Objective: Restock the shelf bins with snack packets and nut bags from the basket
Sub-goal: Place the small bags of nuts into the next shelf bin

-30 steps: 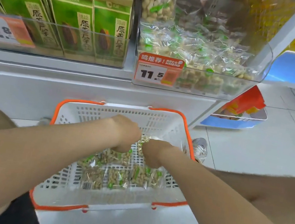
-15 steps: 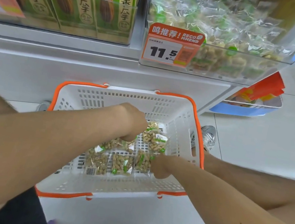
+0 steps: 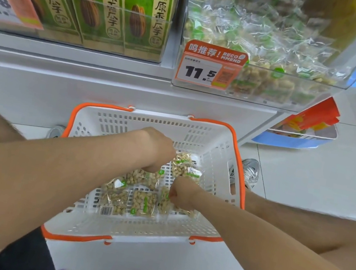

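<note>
A white tiled shop floor [image 3: 306,180] runs below a white shelf unit, where tall green paper bags of sunflower seeds [image 3: 104,4] stand in one clear plastic bin and loose nut packets fill the clear acrylic shelf bin [image 3: 274,89] beside it, behind an orange price tag marked 11.5 [image 3: 204,68]. On the floor in front sits a white slotted plastic basket with an orange rim [image 3: 151,121], and a person reaches into it with both bare arms. The clear peanut packets [image 3: 135,200] lie flat on the basket floor, mostly toward the near side. The left hand [image 3: 157,152] is turned knuckles-up over the middle, its fingers curled under and out of sight round a bunch of packets; one of them sticks out just beyond the hand on its right. The right hand [image 3: 182,194] is lower and nearer the person, its fingers [image 3: 172,196] bunched in a fist that pinches the edge of a packet lying beneath it. A second ago the two hands were almost touching over the middle of the basket; since then the right hand has dropped away to the near-right packets, while the left has kept its place. The view has also tipped downward, so less of the shelf bins shows.
</note>
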The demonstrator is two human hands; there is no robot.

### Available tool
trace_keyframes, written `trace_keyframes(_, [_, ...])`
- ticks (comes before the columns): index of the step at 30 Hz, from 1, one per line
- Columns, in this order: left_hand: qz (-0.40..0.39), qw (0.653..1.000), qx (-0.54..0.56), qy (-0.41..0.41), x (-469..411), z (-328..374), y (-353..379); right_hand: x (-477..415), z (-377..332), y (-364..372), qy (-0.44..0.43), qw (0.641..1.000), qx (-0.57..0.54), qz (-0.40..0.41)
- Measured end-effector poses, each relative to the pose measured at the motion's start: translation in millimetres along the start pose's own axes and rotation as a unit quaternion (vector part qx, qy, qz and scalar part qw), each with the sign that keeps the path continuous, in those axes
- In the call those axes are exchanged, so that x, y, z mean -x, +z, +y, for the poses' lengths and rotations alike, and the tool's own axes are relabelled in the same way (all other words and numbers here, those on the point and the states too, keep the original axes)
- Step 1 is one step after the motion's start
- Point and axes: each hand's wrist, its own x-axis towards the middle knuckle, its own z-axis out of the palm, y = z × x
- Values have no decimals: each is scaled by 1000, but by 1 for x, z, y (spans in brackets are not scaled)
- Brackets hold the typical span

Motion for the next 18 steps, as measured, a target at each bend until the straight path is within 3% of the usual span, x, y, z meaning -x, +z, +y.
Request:
trace_keyframes(6, [-22, 999, 32, -17, 14, -9, 4, 28, -23, -31, -19, 990, -17, 137])
trace_keyframes(10, [-20, 996, 71, -42, 27, -17, -1, 57, -32, -76, -85, 968, -52, 231])
trace_keyframes(14, [40, 983, 164, -74, 40, -34, -9, 94, -41, -120, -152, 924, -132, 326])
trace_keyframes(18, [127, 942, 303, -64, 58, -60, -28, 133, -47, -160, -208, 880, -212, 370])
